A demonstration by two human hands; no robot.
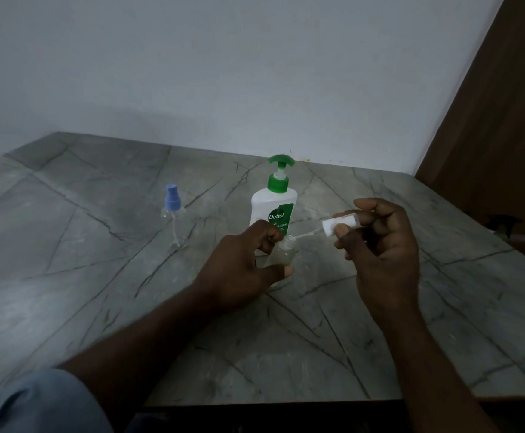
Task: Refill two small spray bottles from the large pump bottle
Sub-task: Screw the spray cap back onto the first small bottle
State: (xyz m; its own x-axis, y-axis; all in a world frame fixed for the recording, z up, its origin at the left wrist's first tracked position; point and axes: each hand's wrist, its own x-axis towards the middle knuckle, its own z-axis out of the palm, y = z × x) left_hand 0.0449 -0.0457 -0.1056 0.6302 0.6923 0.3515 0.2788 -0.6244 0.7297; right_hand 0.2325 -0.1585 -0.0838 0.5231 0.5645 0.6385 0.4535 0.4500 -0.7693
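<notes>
We see a wide table [98,276] of grey stone-look surface, smooth and crossed by dark veins. Its far edge meets a plain white wall [223,73], and its near edge runs just below our forearms. The whole left half lies open except for a blue-capped spray bottle [172,214], which stands upright and well apart from the hands. Its clear body is so faint against the stone that we can barely trace its outline. Toward the far edge, right of the middle, stands the pump bottle [273,201]. It is white and rounded, with a green collar and pump head, and its lower part is hidden behind our left hand.

Our left hand [242,264] has its fingers and thumb curled round a small clear bottle [281,253], which stands just in front of the pump bottle with its neck open. What is inside looks pale and cloudy, but we cannot tell the level. Our right hand [380,245] pinches a white spray cap [339,225] between thumb and fingertips, raised and tilted. Its thin tube [305,235] slants down to the open neck.

A brown wooden panel [489,135] closes off the right side. Near the table's right edge sits a dark object [501,221] too dim to identify. Blue cloth [36,401] is cut off at the lower left corner.
</notes>
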